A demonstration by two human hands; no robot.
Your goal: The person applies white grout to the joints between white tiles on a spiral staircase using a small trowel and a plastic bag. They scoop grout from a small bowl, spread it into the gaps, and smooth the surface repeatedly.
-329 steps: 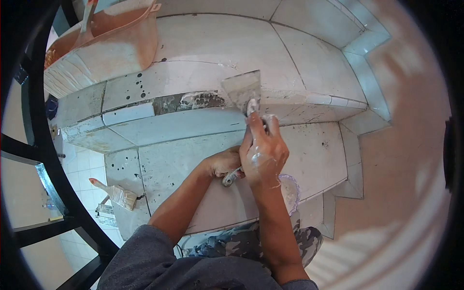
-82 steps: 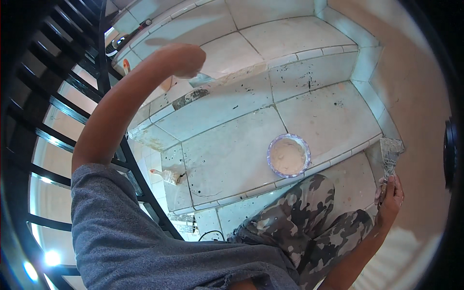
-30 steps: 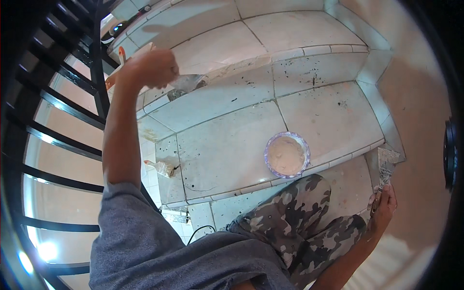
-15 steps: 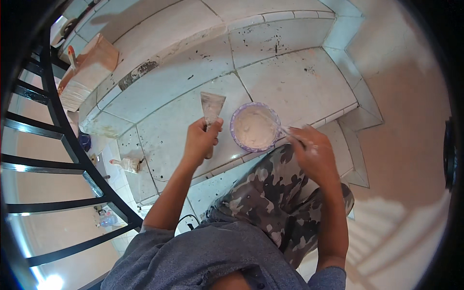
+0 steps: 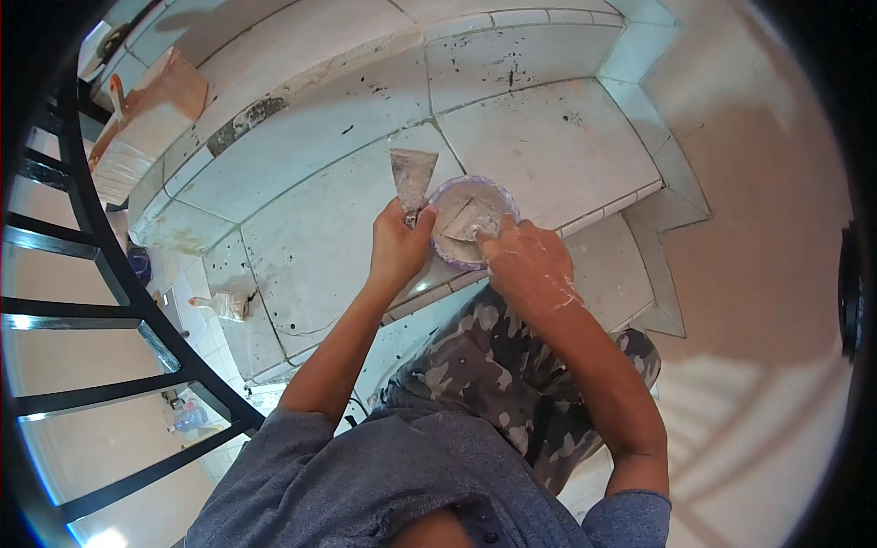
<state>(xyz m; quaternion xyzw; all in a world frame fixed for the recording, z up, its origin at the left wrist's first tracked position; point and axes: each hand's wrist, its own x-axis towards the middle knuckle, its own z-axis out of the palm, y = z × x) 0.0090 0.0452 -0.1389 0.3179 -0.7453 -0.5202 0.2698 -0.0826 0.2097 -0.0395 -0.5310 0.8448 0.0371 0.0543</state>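
My left hand (image 5: pixel 400 245) is closed round the handle of a putty knife (image 5: pixel 414 175), its smeared blade pointing away from me just left of the bowl. A round bowl with a purple rim (image 5: pixel 449 259) sits on the tiled step (image 5: pixel 557 151), close to its front edge, and contains whitish paste (image 5: pixel 496 203). My right hand (image 5: pixel 532 265), spotted with white paste, reaches over the bowl's near right side. It grips a second putty knife (image 5: pixel 464 222), whose coated blade lies in the paste; its handle is mostly hidden by my fingers.
On the step's left end lies a paintbrush (image 5: pixel 228 305). A wide brush (image 5: pixel 123 172) and an orange-brown container (image 5: pixel 178 87) stand at the upper left. Black metal railing (image 5: pixel 137 288) curves along the left, and a wall (image 5: pixel 749 201) borders the stairs on the right.
My right hand has moved left and over the bowl, bringing its putty knife's blade into view within the paste. The left hand and its knife now sit closer to the bowl's rim.
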